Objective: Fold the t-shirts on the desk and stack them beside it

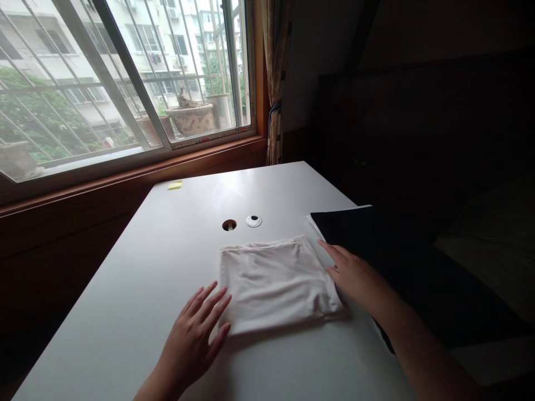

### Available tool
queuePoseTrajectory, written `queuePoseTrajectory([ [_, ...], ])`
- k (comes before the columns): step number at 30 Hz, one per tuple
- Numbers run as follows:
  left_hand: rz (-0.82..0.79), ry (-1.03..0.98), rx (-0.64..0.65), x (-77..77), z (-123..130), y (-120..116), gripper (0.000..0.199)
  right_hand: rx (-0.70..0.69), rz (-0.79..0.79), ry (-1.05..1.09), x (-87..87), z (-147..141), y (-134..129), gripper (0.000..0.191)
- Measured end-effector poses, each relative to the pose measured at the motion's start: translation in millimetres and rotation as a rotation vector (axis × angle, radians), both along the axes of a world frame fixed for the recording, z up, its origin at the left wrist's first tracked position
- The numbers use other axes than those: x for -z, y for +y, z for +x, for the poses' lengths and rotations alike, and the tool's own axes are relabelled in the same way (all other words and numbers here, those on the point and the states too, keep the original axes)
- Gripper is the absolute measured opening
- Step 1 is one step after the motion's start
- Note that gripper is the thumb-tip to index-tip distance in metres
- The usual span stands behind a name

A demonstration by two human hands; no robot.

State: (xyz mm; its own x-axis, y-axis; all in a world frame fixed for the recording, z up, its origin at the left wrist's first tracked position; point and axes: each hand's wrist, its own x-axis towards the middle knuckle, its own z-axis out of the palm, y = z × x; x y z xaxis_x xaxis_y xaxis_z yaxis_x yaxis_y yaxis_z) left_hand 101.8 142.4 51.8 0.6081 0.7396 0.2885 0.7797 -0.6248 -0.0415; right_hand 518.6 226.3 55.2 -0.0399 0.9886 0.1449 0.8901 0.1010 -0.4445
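A white cloth (276, 284), folded into a rough rectangle with some wrinkles, lies on the white table (125, 312). At its left edge is my left hand (198, 328), fingers spread, with nothing held in it. My right hand (351, 273) is at the cloth's right edge, its fingers apart and pointing left; the thumb is near or touching the fabric. Whether that thumb presses on the cloth is hard to tell.
Black fabric (418, 278) hangs over the table's right side, beside my right forearm. Beyond the cloth are a round hole (229, 225) and a round cover (253, 221). A yellow note (175, 184) lies at the far left corner, below the window.
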Motion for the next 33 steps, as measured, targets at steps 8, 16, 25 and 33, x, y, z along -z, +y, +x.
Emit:
queuePoseTrajectory([
  [8,0.009,0.045,-0.017,4.8,67.1,78.6,0.057,-0.522,0.060,-0.006,17.3,-92.7,23.5,0.050],
  [16,-0.208,-0.010,-0.197,39.1,36.0,122.9,0.060,-0.334,0.080,-0.176,47.4,-67.0,49.7,0.056],
  [25,-0.183,-0.064,-0.220,46.2,-17.2,111.2,0.061,-0.115,0.223,-0.281,43.7,-55.6,41.7,0.052],
  [33,-0.138,-0.043,0.282,28.2,-35.6,37.6,0.057,-0.585,0.008,-0.153,21.2,-27.6,-39.4,0.056],
])
